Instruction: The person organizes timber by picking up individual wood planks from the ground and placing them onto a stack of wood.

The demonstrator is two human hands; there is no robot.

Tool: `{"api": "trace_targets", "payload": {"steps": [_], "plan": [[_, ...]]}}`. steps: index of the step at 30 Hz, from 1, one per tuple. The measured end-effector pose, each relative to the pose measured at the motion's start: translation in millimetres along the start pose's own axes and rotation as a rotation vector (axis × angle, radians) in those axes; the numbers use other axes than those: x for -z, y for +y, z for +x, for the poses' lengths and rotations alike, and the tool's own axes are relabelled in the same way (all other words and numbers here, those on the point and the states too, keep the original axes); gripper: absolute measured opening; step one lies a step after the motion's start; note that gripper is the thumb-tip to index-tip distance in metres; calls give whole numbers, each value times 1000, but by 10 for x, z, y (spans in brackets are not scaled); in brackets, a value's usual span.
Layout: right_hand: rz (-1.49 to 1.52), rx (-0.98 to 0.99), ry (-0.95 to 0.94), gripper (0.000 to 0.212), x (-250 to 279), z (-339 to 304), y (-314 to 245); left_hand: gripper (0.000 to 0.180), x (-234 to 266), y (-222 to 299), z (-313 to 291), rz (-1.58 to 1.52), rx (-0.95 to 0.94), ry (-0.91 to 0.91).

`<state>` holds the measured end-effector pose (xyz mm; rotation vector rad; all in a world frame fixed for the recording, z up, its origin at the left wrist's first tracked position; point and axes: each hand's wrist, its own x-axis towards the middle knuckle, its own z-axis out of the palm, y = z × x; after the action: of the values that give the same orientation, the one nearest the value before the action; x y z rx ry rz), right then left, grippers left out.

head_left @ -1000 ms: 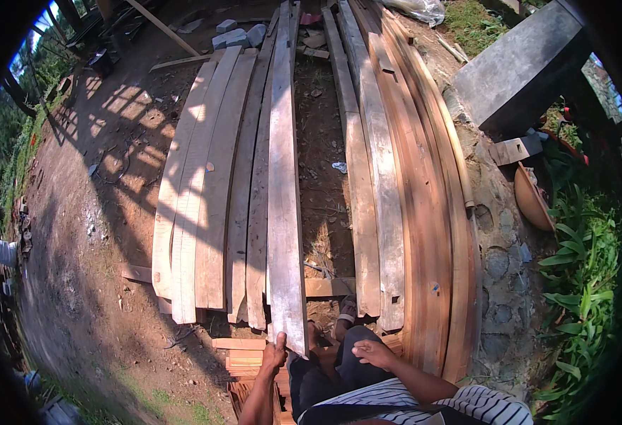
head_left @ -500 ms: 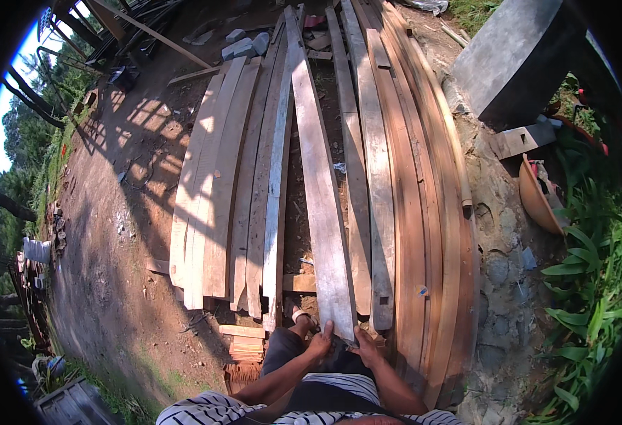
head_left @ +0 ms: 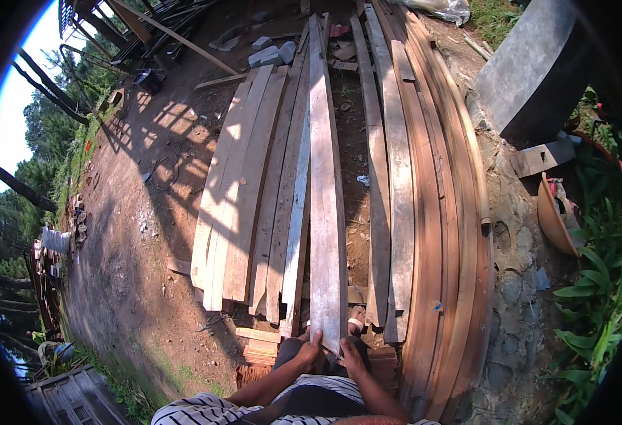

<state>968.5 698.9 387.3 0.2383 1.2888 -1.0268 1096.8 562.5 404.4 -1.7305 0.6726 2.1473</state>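
Observation:
A long, thick wooden plank (head_left: 327,212) runs straight away from me, its near end in front of my body. My left hand (head_left: 311,350) grips the left corner of that end, thumb up on the top face. At the right corner my right hand (head_left: 354,355) closes on the same plank, its thumb also toward the top edge. The fingers underneath are mostly hidden. Left of the plank, and close to it, lies a narrow whitish board (head_left: 297,227). A gap with bare soil separates it from a thinner beam (head_left: 377,212) on the right.
Pale boards (head_left: 233,191) lie at the left and reddish beams (head_left: 431,234) at the right. Short wood pieces (head_left: 261,348) are stacked beside my legs. Grey blocks (head_left: 274,54) sit at the far end. Rough stonework (head_left: 512,312), a concrete slab (head_left: 527,67) and an orange bowl-shaped thing (head_left: 554,216) stand right.
The plank's far end has swung right relative to the other boards, and its near end has shifted left, closer to the whitish board. Both hands have stayed on it. My view has shifted slightly.

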Motion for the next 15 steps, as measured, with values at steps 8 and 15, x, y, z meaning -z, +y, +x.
{"api": "trace_targets", "payload": {"steps": [8, 15], "plan": [[-17, -60, 23, 69, -349, -8, -22, 76, 280, -2, -121, -46, -146, 12], [2, -56, 24, 73, -646, 41, 101, 83, 474, 189, -406, -34, -30, 45]]}}
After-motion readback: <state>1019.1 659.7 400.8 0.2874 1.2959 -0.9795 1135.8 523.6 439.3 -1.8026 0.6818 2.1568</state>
